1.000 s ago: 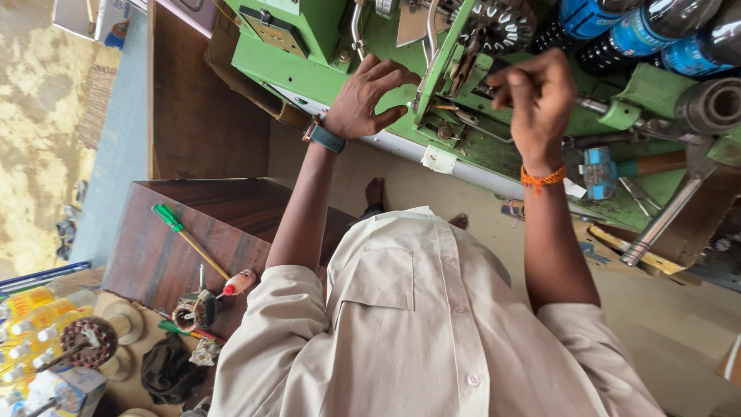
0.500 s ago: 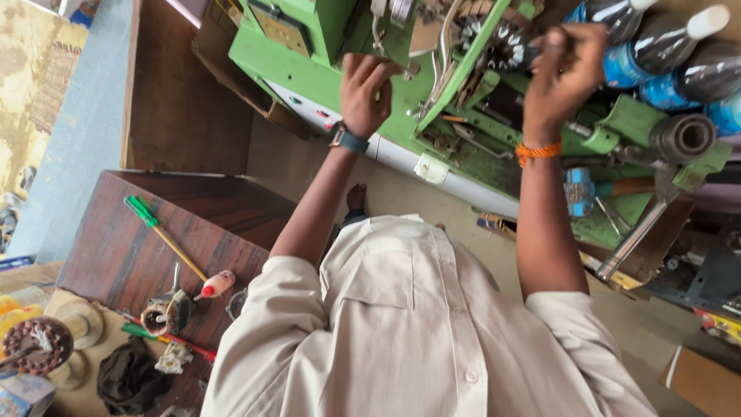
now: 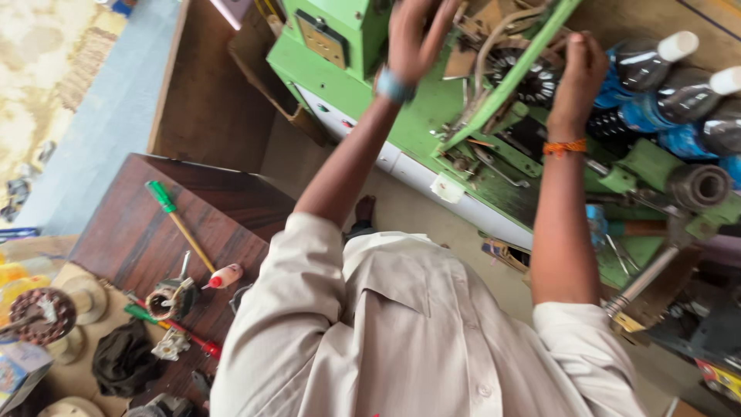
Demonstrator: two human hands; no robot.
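Observation:
Both my arms reach up to a green machine (image 3: 347,85). My left hand (image 3: 413,35), with a blue watch on the wrist, hovers over wires and metal parts at the machine's top, fingers spread and blurred. My right hand (image 3: 577,73), an orange thread round its wrist, rests against a dark round toothed wheel (image 3: 529,73). Its fingers are bent away from me, so I cannot see what they grip. A green slanted bar (image 3: 505,89) runs between the two hands.
Dark plastic bottles with white caps (image 3: 656,66) lie at the upper right, above a metal cylinder (image 3: 698,185). A brown wooden table (image 3: 139,232) at the lower left carries a green-handled screwdriver (image 3: 171,210), a small wound coil (image 3: 171,297) and a black cloth (image 3: 123,359).
Both hands have moved further up and in over the machine. My left hand has gone from the green edge to the wires at the top; the view has shifted closer.

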